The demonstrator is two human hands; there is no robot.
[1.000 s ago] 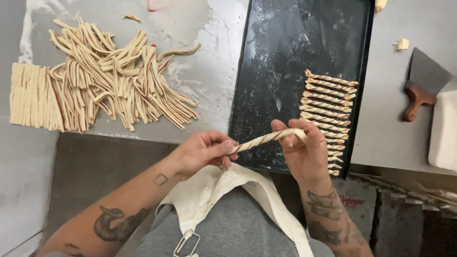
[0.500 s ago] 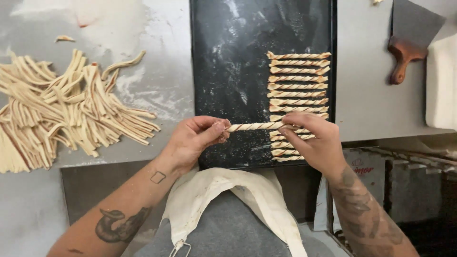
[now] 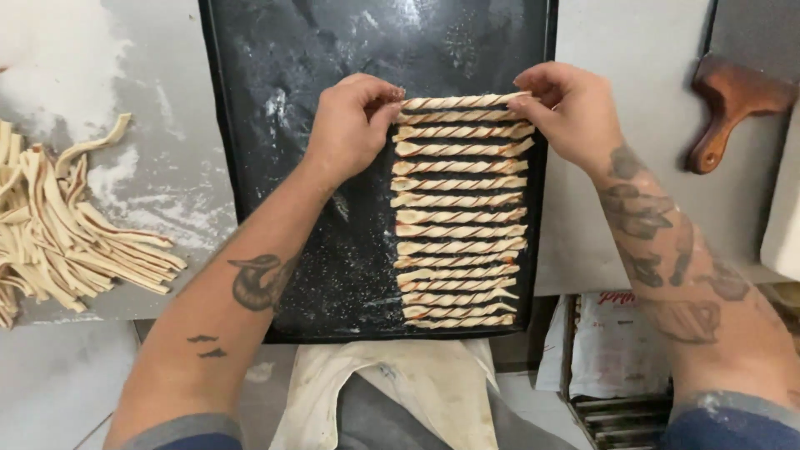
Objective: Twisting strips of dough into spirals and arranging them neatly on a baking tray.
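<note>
My left hand [image 3: 346, 129] pinches one end of a dough twist [image 3: 462, 102], fingers clamped together on it, and my right hand [image 3: 567, 108] pinches the other end the same way. The twist lies at the top of a row of twists [image 3: 458, 233] on the right side of a dark floured tray [image 3: 275, 83], just beside the next one down. A heap of dough strips [image 3: 58, 233] sits on the desk [image 3: 125, 67] to the left. A wooden-handled scraper [image 3: 729, 108] lies to the right.
</note>
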